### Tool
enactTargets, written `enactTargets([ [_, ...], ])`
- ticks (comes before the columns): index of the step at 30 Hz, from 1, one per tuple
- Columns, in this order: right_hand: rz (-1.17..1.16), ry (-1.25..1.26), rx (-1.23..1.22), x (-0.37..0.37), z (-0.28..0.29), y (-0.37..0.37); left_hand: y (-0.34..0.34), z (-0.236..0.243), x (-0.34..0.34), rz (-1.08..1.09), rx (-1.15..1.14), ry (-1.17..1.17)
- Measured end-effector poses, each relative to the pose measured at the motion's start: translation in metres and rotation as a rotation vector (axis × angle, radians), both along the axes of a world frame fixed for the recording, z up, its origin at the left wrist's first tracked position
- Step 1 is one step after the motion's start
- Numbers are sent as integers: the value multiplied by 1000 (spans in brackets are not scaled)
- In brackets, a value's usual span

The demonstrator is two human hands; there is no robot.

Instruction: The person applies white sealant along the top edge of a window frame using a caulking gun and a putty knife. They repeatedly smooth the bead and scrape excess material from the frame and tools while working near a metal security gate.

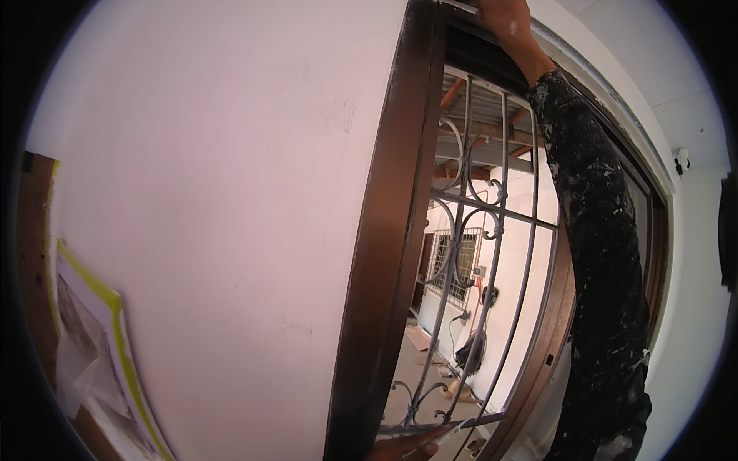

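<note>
My right arm, in a black sleeve spattered with white, stretches up to the top corner of a dark brown window frame (384,223). There my right hand (505,17) is closed at the frame's top edge, partly cut off by the picture. A thin pale edge shows by its fingers, too little to name. Low down in front of the grille, my left hand (406,449) is mostly out of view. Its fingers seem closed on a flat, thin thing with a whitish edge (461,424), whose kind I cannot make out.
Behind the frame stands a scrolled metal grille (461,200), with a yard and a barred window (455,257) beyond. A pale wall (207,215) with grey smudges fills the left. Plastic sheeting (84,357) with yellow-green tape hangs at lower left. A small white fixture (682,161) is at right.
</note>
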State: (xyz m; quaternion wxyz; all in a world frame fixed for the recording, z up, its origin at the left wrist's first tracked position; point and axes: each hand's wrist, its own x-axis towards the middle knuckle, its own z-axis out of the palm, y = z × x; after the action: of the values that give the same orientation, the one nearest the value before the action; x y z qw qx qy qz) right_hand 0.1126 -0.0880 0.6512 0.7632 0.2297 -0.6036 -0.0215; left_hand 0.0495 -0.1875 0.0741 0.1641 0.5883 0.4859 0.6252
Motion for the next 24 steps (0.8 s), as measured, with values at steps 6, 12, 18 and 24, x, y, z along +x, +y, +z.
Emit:
enactTargets([
  [6,342,-376,-30,41,-18,-2,1,-5,-6,-28,18,16],
  [12,446,-566,-164,52,-9,20,12,-14,-10,-45,63,57],
  [18,534,-600,-215,37,6,18,29,-28,-16,-45,168,136],
  [24,501,-603,-209,26,7,13,33,-33,-18,-74,94,99],
])
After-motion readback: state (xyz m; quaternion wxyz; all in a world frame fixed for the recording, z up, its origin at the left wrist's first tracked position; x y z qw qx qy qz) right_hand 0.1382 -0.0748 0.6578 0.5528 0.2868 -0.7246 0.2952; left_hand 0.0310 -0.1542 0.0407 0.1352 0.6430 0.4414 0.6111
